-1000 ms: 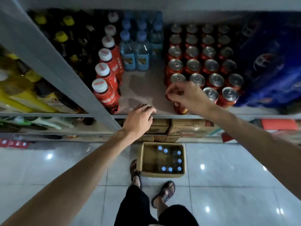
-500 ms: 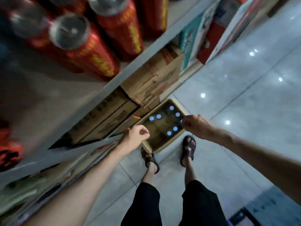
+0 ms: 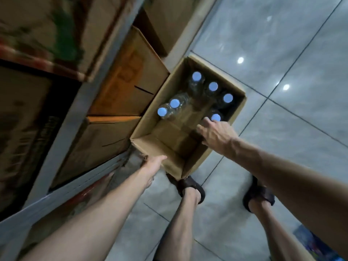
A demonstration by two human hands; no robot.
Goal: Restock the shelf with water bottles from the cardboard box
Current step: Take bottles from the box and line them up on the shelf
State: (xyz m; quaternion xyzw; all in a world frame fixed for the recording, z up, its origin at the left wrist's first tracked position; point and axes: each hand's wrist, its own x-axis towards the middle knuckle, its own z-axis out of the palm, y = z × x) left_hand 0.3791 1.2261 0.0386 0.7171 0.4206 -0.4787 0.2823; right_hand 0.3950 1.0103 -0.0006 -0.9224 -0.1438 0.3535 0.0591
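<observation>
Grey tiled floor [image 3: 282, 44] bears the open cardboard box [image 3: 169, 147].

Closed brown cartons [image 3: 130, 81] stacked at left; glossy grey floor tiles [image 3: 282, 44]; dark sandals [image 3: 192, 187] on feet.

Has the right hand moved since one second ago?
Yes. The right hand dropped from the red cans down to the cardboard box, its fingers now at a blue-capped bottle.
</observation>
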